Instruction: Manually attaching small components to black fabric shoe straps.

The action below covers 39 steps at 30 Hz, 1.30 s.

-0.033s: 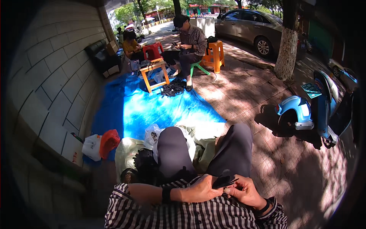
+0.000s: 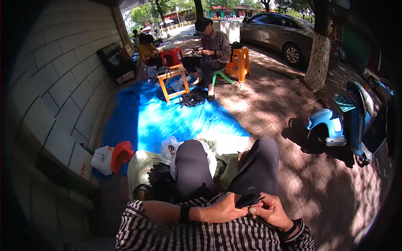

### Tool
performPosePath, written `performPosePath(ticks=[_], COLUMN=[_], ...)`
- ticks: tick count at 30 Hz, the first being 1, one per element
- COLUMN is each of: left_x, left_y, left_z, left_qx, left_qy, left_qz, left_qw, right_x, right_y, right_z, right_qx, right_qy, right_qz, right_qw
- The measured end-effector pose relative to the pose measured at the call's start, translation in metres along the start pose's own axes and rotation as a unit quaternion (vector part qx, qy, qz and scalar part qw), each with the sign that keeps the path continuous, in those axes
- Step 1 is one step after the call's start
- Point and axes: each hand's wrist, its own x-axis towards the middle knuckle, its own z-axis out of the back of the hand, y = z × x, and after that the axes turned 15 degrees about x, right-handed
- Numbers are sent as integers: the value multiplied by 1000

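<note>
In the person's lap, low in the head view, the two hands meet over a small bundle of thin black pieces (image 2: 248,200), whose exact kind is too small to tell. The left hand (image 2: 226,208) is closed around the bundle's near end, its fingers curled with little gap; the right hand (image 2: 271,208) pinches the other side between thumb and bent fingers, narrow as well, so the bundle lies between both, just in front of the striped shirt (image 2: 209,234). The trouser legs (image 2: 191,163) rise ahead of the hands, knees apart, with a pale sack (image 2: 140,165) between and beside them and a dark heap (image 2: 160,175) next to the left thigh. Off to the left, a white bag (image 2: 102,160) and a red bag (image 2: 122,156) stand near the block wall (image 2: 63,79), which bounds that side. Beyond the knees a blue sheet (image 2: 176,125) runs to a low wooden desk (image 2: 163,90), near two seated people. On the right, patterned pavement (image 2: 299,180) stretches from the knee toward a parked blue scooter (image 2: 328,121).
</note>
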Motion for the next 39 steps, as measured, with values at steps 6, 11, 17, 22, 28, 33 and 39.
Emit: performPosePath(ticks=[6, 11, 17, 22, 28, 33, 39], left_x=[3, 4, 10, 2, 4, -4, -9], left_y=[-4, 7, 31, 33, 19, 40, 20], left_z=[-1, 2, 5, -2, 4, -10, 8], left_qx=[27, -22, 47, 64, 52, 107, -15], left_qy=[-12, 45, 157, 96, 25, -20, 116], left_qz=[45, 71, 25, 32, -20, -51, 81], left_qw=[999, 996, 986, 993, 998, 993, 990], right_x=[0, -7, -14, -11, -11, -18, -20], right_y=[6, -1, 2, 12, 9, 12, 2], right_z=[-5, -3, -1, -12, -18, -23, -19], right_qx=[-22, -115, -123, -256, -368, -389, -404], right_qy=[-22, -10, -18, 42, 6, 26, 16], right_qz=[27, 64, 103, 148, 233, 202, 287], right_qw=[999, 991, 987, 954, 900, 899, 868])
